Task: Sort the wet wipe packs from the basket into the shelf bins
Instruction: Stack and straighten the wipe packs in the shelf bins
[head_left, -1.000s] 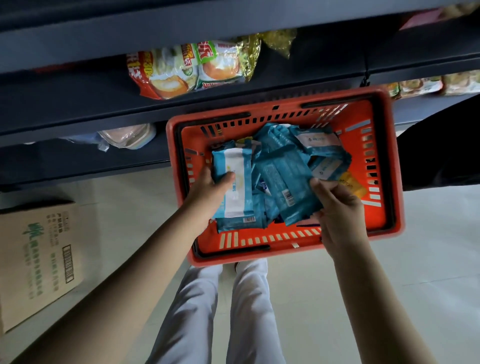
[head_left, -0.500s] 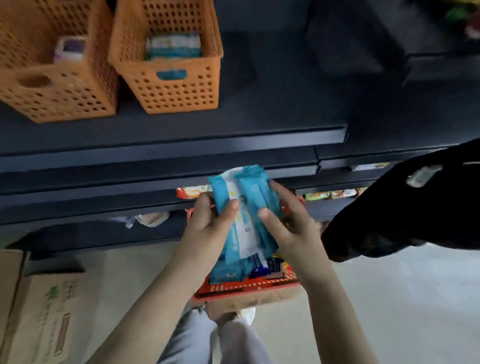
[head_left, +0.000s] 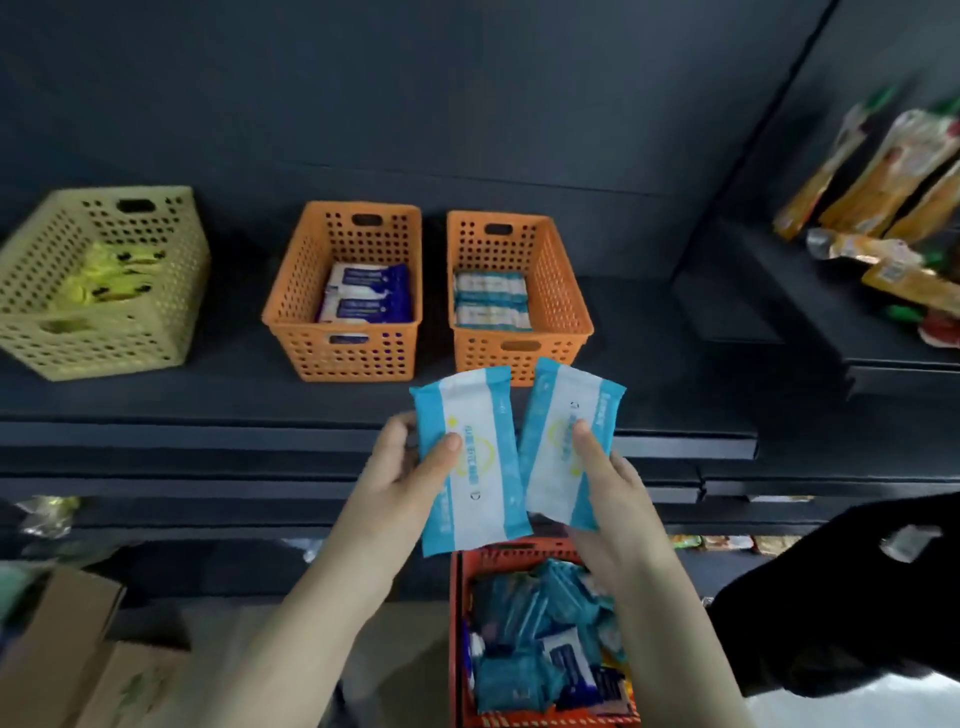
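Left hand (head_left: 400, 467) & right hand (head_left: 608, 483) each pinch one wipe pack (head_left: 470, 457) at mid-body; packs look soft, light, prob. slippery film.

Head view: looks forward-down, close on shelf (head_left: 363, 405) front
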